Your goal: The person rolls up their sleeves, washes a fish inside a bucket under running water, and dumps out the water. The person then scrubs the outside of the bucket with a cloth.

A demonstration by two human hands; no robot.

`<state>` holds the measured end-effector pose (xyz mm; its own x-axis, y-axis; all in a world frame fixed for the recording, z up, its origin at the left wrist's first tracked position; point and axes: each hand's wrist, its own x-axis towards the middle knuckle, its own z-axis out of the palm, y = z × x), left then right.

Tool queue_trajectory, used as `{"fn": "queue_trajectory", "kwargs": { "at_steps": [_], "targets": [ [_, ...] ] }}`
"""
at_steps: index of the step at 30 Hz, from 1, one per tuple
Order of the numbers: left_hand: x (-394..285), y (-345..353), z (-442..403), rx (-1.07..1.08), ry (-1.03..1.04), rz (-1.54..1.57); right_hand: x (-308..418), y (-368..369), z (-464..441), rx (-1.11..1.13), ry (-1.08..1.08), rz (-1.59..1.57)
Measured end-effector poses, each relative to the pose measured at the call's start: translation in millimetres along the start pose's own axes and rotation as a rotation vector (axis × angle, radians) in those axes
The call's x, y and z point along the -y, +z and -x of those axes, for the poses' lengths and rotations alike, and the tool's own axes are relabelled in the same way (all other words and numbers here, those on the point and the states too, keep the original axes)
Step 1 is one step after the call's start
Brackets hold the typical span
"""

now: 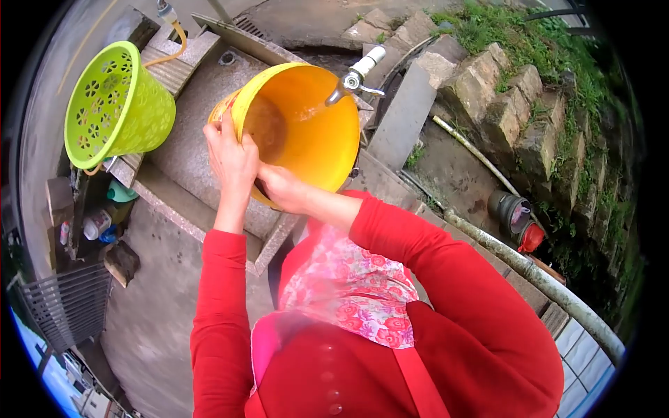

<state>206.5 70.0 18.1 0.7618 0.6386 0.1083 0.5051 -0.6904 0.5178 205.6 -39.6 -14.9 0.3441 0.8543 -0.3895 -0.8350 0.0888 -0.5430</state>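
Note:
A yellow bucket (pixel 313 136) is tilted over the stone sink (pixel 188 132), its mouth turned toward me and the tap. From the metal tap (pixel 354 80) at its right rim, what looks like a thin stream of water runs inside. My left hand (pixel 235 157) is closed on the bucket's left edge, fingers lying along the outer wall. Close against it, my right hand (pixel 282 188) grips the near lower rim, with its fingertips partly hidden. Some brownish liquid or dirt shows at the bucket's bottom.
A lime-green basket (pixel 139 111) with flower-shaped holes stands on the sink's left ledge. Behind it hangs an orange hose (pixel 178 49). To the right are a pale metal rail (pixel 529 275), stone blocks (pixel 512 115) and a dark container (pixel 510 211).

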Motion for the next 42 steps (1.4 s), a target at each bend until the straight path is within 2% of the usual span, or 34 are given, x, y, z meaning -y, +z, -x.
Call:
{"fn": "queue_trajectory", "kwargs": {
  "at_steps": [1, 3, 4, 6, 8, 10, 12, 14, 15, 16, 18, 19, 21, 24, 25, 26, 27, 31, 33, 34, 36, 37, 41, 42],
  "targets": [
    [-2, 2, -9, 0.008, 0.050, 0.004, 14, 3, 16, 0.010, -0.066, 0.385],
    [-8, 7, -25, 0.026, 0.160, 0.019, -4, -30, 33, 0.048, 0.058, 0.742],
    [-11, 9, -30, 0.046, 0.148, 0.066, -19, -56, 42, 0.065, 0.125, 0.921],
    [-14, 13, -38, 0.079, 0.122, 0.159, -26, -150, 36, 0.362, 0.083, 1.745],
    [-17, 16, -43, 0.087, 0.133, 0.196, 31, -205, 23, 0.409, -0.059, 2.433],
    [-22, 23, -48, 0.069, 0.140, 0.236, 71, -216, -2, 0.212, -0.057, 2.844],
    [-28, 27, -54, 0.080, 0.093, 0.286, 54, -189, 5, -0.021, 0.222, 2.555],
    [-34, 30, -56, 0.109, 0.118, 0.317, 5, -160, 15, 0.034, 0.473, 2.051],
    [-33, 31, -58, 0.125, 0.150, 0.368, -13, -142, 7, 0.149, 0.498, 1.763],
    [-28, 29, -62, 0.143, 0.181, 0.413, -34, -123, -8, 0.160, 0.428, 1.460],
    [-26, 23, -59, 0.168, 0.201, 0.462, -25, -56, -33, 0.040, 0.137, 0.139],
    [-24, 18, -56, 0.171, 0.188, 0.470, -7, -27, -55, -0.039, 0.195, -0.152],
    [-14, 17, -54, 0.216, 0.195, 0.479, 30, -9, -34, -0.034, -0.072, -0.056],
    [-16, 15, -56, 0.235, 0.229, 0.425, -86, -106, -97, 0.192, 0.122, 1.055],
    [-17, 14, -57, 0.234, 0.224, 0.430, -96, -149, -102, 0.281, 0.204, 1.492],
    [-18, 13, -56, 0.232, 0.216, 0.436, -83, -184, -102, 0.307, 0.147, 1.919],
    [-18, 12, -55, 0.229, 0.208, 0.444, -55, -207, -104, 0.465, 0.051, 2.351],
    [-13, 6, -56, 0.283, 0.251, 0.438, -37, -221, -139, -0.284, -0.407, 1.578],
    [-7, 5, -57, 0.283, 0.218, 0.452, -49, -202, -137, -0.358, -0.284, 1.518],
    [-6, 2, -57, 0.280, 0.206, 0.462, -64, -172, -125, -0.268, -0.076, 1.673],
    [-8, 2, -56, 0.269, 0.219, 0.440, -73, -100, -127, -0.168, 0.287, 1.578],
    [-6, 5, -55, 0.258, 0.263, 0.453, -69, -70, -133, -0.163, 0.429, 1.331],
    [-13, 10, -74, 0.257, 0.242, 0.452, -23, -33, -97, 0.022, -0.073, 0.438],
    [-13, 15, -85, 0.264, 0.244, 0.460, -48, -53, -108, 0.056, -0.054, 0.500]
  ]
}}
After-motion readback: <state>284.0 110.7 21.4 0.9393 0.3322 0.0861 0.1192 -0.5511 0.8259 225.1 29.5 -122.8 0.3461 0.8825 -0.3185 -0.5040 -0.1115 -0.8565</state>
